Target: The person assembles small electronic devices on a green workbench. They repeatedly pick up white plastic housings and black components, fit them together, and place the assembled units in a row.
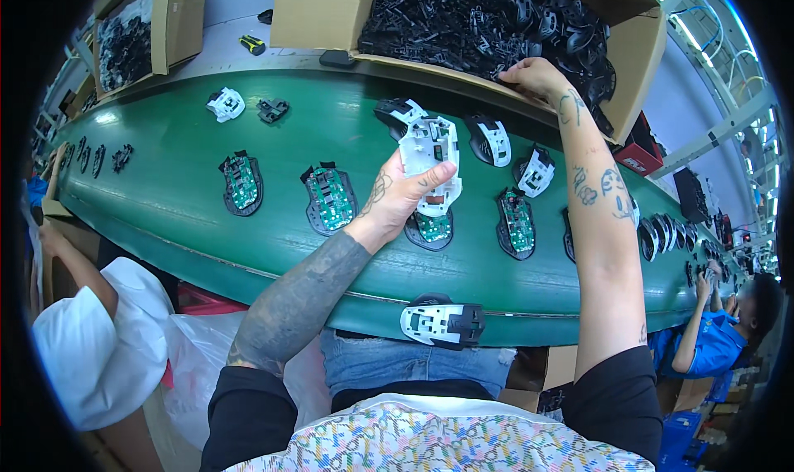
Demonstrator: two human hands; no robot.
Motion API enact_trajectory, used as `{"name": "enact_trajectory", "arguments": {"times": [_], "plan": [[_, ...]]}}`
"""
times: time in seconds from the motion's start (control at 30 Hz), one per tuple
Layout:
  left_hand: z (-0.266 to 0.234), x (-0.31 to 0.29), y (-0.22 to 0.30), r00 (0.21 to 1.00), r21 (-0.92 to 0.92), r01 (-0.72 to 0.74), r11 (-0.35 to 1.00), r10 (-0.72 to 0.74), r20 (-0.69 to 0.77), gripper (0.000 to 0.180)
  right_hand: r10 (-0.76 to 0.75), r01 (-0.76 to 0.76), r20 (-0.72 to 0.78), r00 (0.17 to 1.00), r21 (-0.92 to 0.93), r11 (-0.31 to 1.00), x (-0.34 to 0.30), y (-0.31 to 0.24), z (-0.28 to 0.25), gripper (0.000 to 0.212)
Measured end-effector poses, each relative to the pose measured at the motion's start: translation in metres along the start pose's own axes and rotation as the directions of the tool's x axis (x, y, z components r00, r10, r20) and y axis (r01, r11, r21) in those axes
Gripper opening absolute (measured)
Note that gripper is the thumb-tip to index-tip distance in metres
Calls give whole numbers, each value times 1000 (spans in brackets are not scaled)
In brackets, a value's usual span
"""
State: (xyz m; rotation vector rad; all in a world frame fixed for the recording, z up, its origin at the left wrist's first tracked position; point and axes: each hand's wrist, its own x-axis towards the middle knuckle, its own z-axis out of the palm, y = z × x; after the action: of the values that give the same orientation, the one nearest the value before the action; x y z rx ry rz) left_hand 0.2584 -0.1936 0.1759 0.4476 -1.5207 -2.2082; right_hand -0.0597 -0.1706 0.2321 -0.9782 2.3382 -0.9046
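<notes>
My left hand (397,196) grips a white plastic mouse shell (432,153), its thumb across the open inner side, above the green conveyor belt (165,162). My right hand (533,78) reaches over the front edge of a cardboard box (318,17). Its fingers are pinched together at the heap of small black plastic parts (447,25); what they hold, if anything, I cannot make out. Below the held shell lies a black mouse base with a green circuit board (432,230), partly hidden. White-and-black mouse shells (490,139) rest on the belt between my arms.
More circuit-board bases (331,201) lie along the belt. A black-and-white shell (442,321) sits at the near edge. Left of the big box are a yellow cutter (251,45) and another carton (178,21). Co-workers are at both sides, one in a blue shirt (718,340).
</notes>
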Motion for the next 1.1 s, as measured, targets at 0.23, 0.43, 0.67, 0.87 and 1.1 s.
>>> {"name": "enact_trajectory", "arguments": {"times": [0.23,0.43,0.67,0.87,1.1], "plan": [[0,-3,4,1000,-46,-3,999,4,20,46,127,-110,143,982,-116,987,5,-14,-11,9],[1,-5,5,998,-11,32,999,-31,47,48,50,-62,129,990,89,994,-11,-11,-15,33],[3,-5,7,1000,-1,-7,1000,7,28,48,-42,52,-78,996,134,990,-11,-3,-15,34],[1,-3,3,1000,17,5,1000,-5,21,47,-70,82,-130,989,88,993,-15,-4,-13,38],[3,-2,3,1000,29,12,1000,-13,17,47,-186,197,-73,980,210,958,-7,17,-16,37]]}}
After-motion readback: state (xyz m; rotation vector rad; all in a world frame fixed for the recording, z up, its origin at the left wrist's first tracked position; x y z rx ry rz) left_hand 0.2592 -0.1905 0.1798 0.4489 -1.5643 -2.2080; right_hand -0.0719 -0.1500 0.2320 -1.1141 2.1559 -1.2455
